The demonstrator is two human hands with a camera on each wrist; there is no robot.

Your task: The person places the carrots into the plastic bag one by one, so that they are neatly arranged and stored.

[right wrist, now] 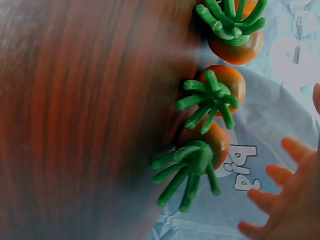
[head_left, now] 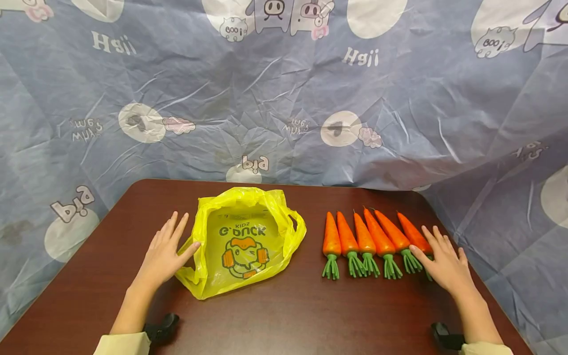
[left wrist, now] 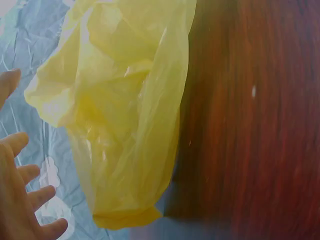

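Observation:
A yellow plastic bag (head_left: 248, 291) with a printed duck lies on the table, its mouth spread wide. My left hand (head_left: 163, 254) is at its left side with fingers straight, the thumb overlapping the bag's edge in the head view. In the left wrist view the bag (left wrist: 125, 125) stands up beside the spread fingers of the left hand (left wrist: 20, 200). Several orange carrots (head_left: 330, 234) with green stalks lie in a row on the right. My right hand (head_left: 445, 261) is spread at the rightmost carrot (head_left: 412, 230), covering part of its stalks, and grips nothing.
The dark brown table (head_left: 284, 325) has its far edge against a grey-blue printed cloth (head_left: 266, 98), which also hangs at both sides. Black bands (head_left: 161, 329) are worn on both wrists. A gap of bare tabletop separates bag and carrots.

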